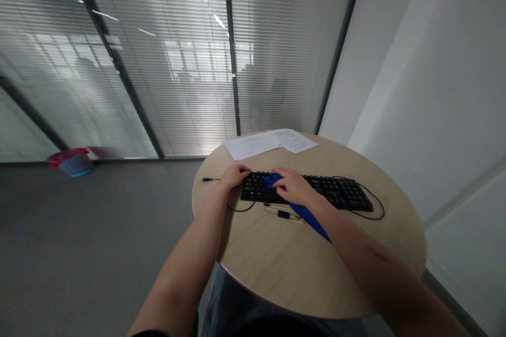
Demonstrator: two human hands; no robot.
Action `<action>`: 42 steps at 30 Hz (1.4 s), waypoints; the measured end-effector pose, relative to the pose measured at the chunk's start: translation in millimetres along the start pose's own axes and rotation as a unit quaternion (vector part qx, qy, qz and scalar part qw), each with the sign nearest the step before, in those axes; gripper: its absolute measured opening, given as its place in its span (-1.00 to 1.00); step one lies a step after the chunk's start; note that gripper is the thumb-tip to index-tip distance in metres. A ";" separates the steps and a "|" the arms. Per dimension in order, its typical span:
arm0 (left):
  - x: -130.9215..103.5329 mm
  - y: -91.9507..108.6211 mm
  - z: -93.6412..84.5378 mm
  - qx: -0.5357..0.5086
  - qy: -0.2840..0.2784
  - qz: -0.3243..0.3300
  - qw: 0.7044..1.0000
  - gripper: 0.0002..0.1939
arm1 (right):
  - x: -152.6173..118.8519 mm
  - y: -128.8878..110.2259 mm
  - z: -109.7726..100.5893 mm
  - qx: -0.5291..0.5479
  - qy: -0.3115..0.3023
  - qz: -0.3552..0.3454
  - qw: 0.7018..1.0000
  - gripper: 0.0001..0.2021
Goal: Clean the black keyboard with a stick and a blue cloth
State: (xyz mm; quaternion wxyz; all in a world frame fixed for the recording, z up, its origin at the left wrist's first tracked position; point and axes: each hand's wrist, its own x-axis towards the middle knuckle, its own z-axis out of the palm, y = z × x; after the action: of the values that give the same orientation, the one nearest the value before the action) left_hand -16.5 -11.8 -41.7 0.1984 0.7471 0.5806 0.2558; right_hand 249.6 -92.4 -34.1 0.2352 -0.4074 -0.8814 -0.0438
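Note:
A black keyboard [340, 192] lies across the round wooden table. At its left end my left hand [235, 175] rests by the corner, fingers curled together; whatever they may grip is too small to tell. My right hand [293, 185] is closed on a blue cloth [310, 219] over the left half of the keys. The cloth trails from the fingers under my right forearm toward the front. A thin black cable loops round both ends of the keyboard, and its plug [206, 179] lies at the table's left edge.
White printed sheets [253, 145] lie at the table's back. In front of the keyboard is a clear item with a black part [283, 214]. A blue and red basket [76, 163] stands on the floor at far left. Blinded glass panels and a white wall border the table.

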 end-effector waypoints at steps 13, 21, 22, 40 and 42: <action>-1.3 1.9 -1.2 -0.003 0.005 0.004 1.000 -0.74 | 0.8 0.8 2.2 0.015 -0.011 0.032 0.999 -0.76; 0.0 1.2 -0.9 -0.003 0.002 -0.006 1.000 -0.75 | 2.6 -0.5 1.9 0.027 -0.024 0.021 0.999 -0.77; 0.2 1.2 -0.7 -0.004 0.002 -0.006 1.000 -0.76 | 2.6 -0.9 2.3 0.026 -0.023 0.027 0.999 -0.77; -1.1 3.7 -1.9 -0.007 -0.002 -0.009 1.000 -0.76 | 2.1 -0.7 -1.3 -0.005 -0.030 0.120 0.992 -0.76; -1.9 4.1 -2.3 -0.013 -0.003 -0.006 1.000 -0.75 | 1.2 4.3 -4.8 0.002 -0.045 0.115 0.992 -0.76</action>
State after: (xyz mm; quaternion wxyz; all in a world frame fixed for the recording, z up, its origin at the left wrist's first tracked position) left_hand -15.1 -14.6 -37.8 0.2118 0.7416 0.5810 0.2602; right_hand 254.0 -90.0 -29.7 0.1992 -0.5071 -0.8386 0.0033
